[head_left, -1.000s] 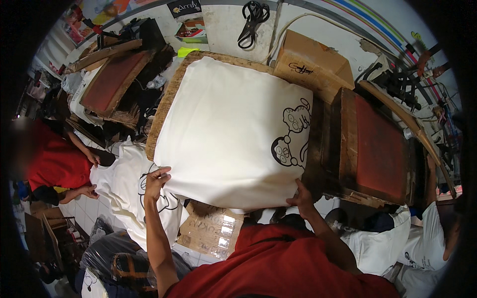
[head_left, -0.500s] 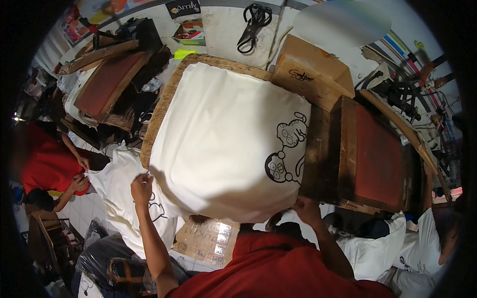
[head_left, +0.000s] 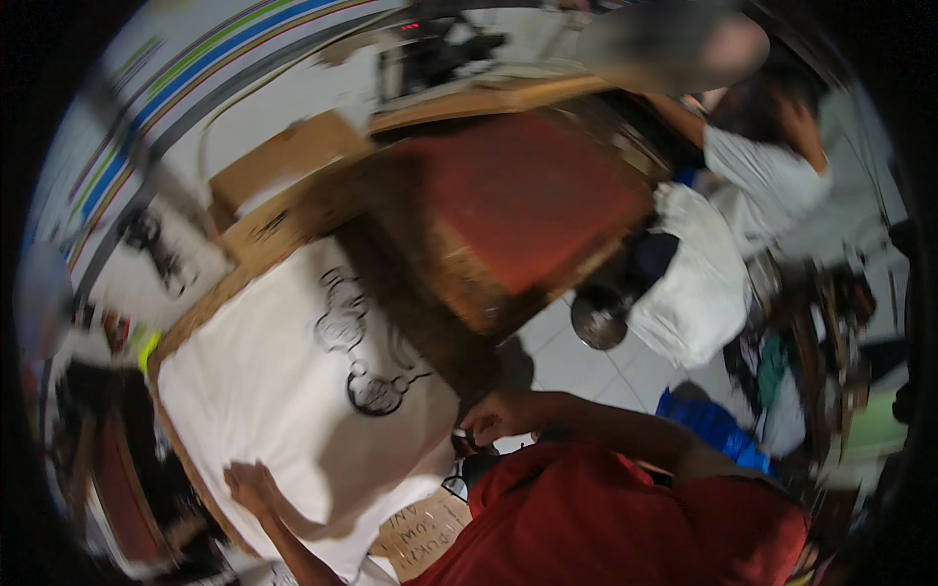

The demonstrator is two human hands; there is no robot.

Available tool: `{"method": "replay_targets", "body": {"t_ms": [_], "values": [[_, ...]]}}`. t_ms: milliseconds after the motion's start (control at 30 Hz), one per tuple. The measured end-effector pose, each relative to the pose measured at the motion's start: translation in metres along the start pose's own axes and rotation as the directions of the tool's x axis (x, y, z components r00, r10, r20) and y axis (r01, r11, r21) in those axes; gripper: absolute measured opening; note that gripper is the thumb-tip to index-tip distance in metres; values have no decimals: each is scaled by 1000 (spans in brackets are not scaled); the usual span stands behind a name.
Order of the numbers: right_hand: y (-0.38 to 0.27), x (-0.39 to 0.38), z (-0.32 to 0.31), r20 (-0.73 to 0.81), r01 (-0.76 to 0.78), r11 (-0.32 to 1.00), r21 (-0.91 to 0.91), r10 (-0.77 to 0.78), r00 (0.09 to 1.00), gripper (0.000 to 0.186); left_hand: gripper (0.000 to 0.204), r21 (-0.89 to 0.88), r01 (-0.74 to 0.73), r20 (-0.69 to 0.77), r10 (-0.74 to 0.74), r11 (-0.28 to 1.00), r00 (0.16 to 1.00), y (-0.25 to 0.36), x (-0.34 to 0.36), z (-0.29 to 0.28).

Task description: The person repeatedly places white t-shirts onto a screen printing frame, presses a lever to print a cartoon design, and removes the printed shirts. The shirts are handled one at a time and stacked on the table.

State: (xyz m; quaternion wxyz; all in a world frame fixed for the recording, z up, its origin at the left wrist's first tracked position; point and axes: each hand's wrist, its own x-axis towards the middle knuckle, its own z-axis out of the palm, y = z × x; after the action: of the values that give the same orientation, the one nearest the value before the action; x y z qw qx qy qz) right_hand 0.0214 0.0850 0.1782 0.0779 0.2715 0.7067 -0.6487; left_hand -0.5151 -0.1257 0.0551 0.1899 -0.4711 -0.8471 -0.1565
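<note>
Pressing flat and open, the left hand (head_left: 251, 485) is laid on the white printed shirt (head_left: 283, 410), spread over the wooden pallet (head_left: 210, 308), while its right edge is pinched by the right hand (head_left: 493, 417), apparently for smoothing.

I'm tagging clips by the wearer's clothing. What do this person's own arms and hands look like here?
Both forearms are bare, with no gloves on the left hand or right hand. No watch, ring or bracelet is visible, though the picture is blurred. The person wears a red short-sleeved shirt, its sleeve ending above the right elbow.
</note>
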Motion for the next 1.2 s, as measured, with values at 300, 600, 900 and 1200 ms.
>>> {"method": "replay_targets", "body": {"t_ms": [300,600,900,1200], "values": [[174,-206,-129,-909,68,982,174,134,393,22,11,-832,226,459,399,506,794,401,-85,-35],[472,-501,-163,-605,182,906,383,395,-691,18,30,-897,354,430,715,266,551,826,-174,9],[586,-578,-140,-636,593,541,596,769,-64,16,14,-801,598,481,607,11,632,962,-201,74],[565,-649,-121,-870,937,194,290,461,175,19,13,-729,683,587,471,-45,659,962,-159,-9]]}}
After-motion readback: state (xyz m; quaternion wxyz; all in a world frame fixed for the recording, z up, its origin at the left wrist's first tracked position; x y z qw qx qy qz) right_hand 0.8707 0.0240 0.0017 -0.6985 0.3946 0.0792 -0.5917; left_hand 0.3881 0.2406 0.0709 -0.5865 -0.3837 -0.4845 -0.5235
